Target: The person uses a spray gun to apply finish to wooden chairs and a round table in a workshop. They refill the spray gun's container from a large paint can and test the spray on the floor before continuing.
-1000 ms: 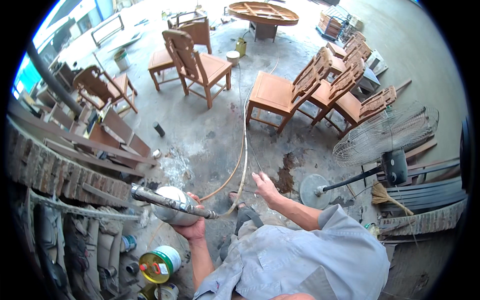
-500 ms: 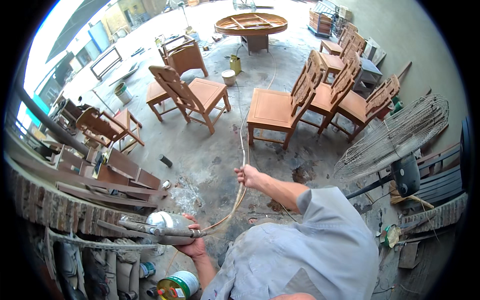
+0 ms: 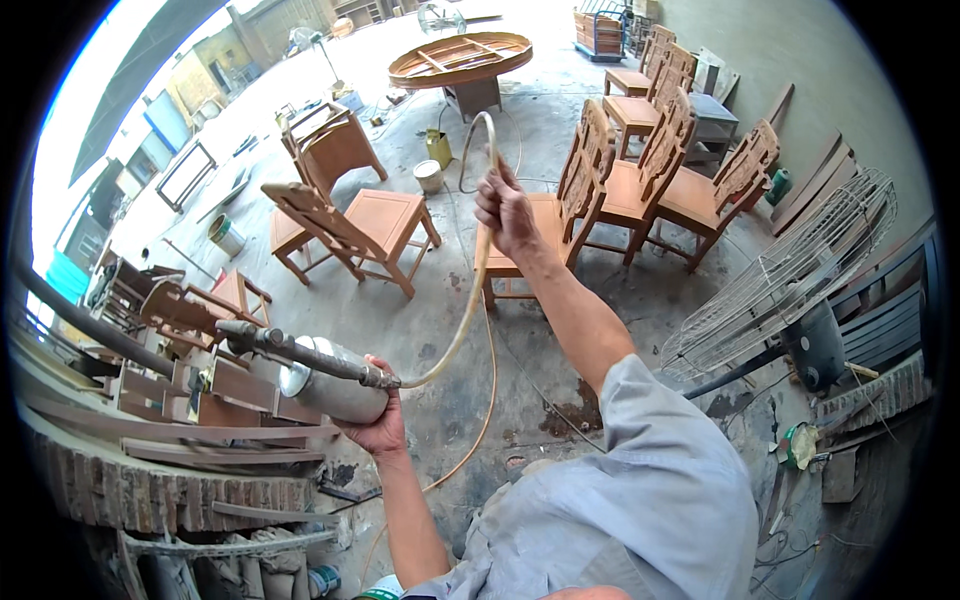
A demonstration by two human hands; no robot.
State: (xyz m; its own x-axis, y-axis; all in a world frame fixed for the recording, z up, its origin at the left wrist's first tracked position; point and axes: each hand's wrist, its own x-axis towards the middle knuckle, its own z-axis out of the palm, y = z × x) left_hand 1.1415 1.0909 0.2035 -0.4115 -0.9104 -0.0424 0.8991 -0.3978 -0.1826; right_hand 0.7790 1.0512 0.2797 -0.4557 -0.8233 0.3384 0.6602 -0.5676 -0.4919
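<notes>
My left hand (image 3: 382, 428) holds a paint spray gun (image 3: 300, 352) by its silver metal cup (image 3: 345, 392), out to the left above stacked wood pieces. From the gun's near end, a pale flexible hose (image 3: 460, 338) curves up to my right hand (image 3: 508, 210). The right fingers are wrapped round the hose, which loops over above the fist and drops toward the floor. Behind that hand, partly covered by it, stands a reddish-brown wooden chair (image 3: 545, 215). The fingers of my left hand are mostly hidden behind the cup.
More carved chairs (image 3: 712, 190) line the right side, and another chair (image 3: 380, 225) stands left of centre. Farther off are a white bucket (image 3: 428, 178) and a round wooden table frame (image 3: 420, 76). A caged fan (image 3: 785, 275) stands at right. An orange hose (image 3: 487, 430) trails across the floor.
My right hand has risen and moved farther away, lifting the hose into a high loop. The spray gun in my left hand has come up and away from me, and the view has shifted.
</notes>
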